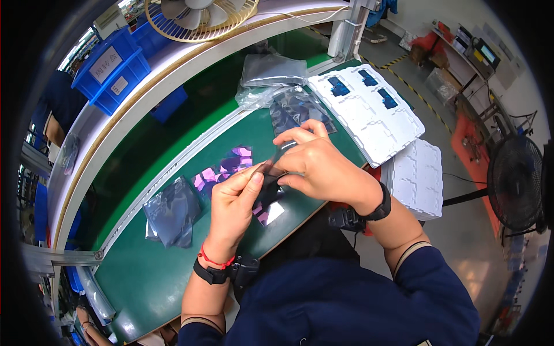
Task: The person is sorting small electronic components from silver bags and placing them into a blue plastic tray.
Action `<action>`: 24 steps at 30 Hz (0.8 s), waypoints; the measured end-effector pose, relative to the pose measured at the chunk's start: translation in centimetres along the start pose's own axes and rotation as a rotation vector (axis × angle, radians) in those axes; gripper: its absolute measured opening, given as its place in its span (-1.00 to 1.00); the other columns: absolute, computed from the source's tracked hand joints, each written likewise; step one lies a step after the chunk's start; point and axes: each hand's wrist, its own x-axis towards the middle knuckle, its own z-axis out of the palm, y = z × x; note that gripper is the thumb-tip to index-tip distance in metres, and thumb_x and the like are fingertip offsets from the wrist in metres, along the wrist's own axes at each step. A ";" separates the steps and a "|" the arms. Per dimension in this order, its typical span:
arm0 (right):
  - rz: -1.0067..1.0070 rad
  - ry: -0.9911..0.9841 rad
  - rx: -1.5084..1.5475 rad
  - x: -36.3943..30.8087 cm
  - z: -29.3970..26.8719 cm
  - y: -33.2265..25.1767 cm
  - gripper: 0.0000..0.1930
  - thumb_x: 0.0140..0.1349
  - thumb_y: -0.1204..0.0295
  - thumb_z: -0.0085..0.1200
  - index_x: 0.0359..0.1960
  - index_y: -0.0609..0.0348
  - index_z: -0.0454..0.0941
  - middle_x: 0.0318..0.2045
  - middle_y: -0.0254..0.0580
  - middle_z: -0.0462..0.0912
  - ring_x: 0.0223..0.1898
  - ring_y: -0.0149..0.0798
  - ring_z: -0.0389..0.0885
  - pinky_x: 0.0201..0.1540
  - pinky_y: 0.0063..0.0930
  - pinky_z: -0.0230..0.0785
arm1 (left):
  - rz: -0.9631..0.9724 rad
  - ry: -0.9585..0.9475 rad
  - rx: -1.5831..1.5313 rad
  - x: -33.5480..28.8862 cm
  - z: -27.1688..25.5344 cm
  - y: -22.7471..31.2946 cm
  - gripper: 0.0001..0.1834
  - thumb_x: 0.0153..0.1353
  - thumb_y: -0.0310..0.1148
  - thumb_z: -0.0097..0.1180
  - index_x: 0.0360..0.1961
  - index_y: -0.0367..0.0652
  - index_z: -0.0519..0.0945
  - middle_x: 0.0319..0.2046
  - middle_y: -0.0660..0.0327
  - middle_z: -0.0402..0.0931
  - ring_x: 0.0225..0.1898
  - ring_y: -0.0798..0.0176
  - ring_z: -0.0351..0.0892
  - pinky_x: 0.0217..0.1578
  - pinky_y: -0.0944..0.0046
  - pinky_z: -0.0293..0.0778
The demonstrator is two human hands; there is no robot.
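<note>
Over the green table (150, 271), both my hands hold one small dark see-through bag (271, 176). My left hand (234, 205) pinches its lower left part between thumb and fingers. My right hand (314, 164) grips its upper right part with the fingers closed around it. What is inside the bag is hidden by my fingers. Under my hands lie several small shiny purple panels (222, 170) flat on the table.
A grey bag pile (172, 213) lies to the left. More grey bags (276, 72) and clear ones (297, 106) sit at the back. A white moulded tray (369, 112) with blue parts is at the right, another tray stack (420, 179) beside it. A fan (202, 17) stands behind.
</note>
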 end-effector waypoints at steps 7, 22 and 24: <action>-0.012 -0.145 0.024 0.0 -0.5 0.0 -0.77 -0.11 0.43 0.34 -0.36 0.15 0.62 -0.38 -0.24 0.65 0.01 -0.16 0.47 0.14 -0.10 0.10 | -0.065 -0.075 -0.140 -0.1 0.2 -0.1 -0.70 0.34 -0.39 -0.02 0.00 -0.35 0.54 -0.14 0.12 0.60 -0.13 0.30 0.56 -0.03 0.32 0.45; 0.709 0.148 0.006 1.5 0.2 11.4 -0.34 -0.04 0.25 0.31 0.12 0.22 0.39 -0.01 0.10 0.54 0.05 0.03 0.50 0.09 -0.20 0.33 | -0.186 -0.451 0.557 -11.1 -3.1 0.9 -0.62 0.12 -0.47 0.19 0.01 -0.26 0.52 -0.14 0.06 0.52 -0.11 0.16 0.51 -0.05 0.25 0.41; 0.705 0.090 -0.162 1.4 0.4 12.9 -0.33 -0.07 0.28 0.33 0.10 0.29 0.39 -0.05 0.15 0.55 0.05 0.04 0.49 0.08 -0.19 0.34 | -0.230 -0.507 0.576 -15.2 -2.1 -0.6 -0.62 0.09 -0.48 0.19 -0.02 -0.28 0.54 -0.10 0.04 0.53 -0.09 0.07 0.52 -0.03 0.19 0.41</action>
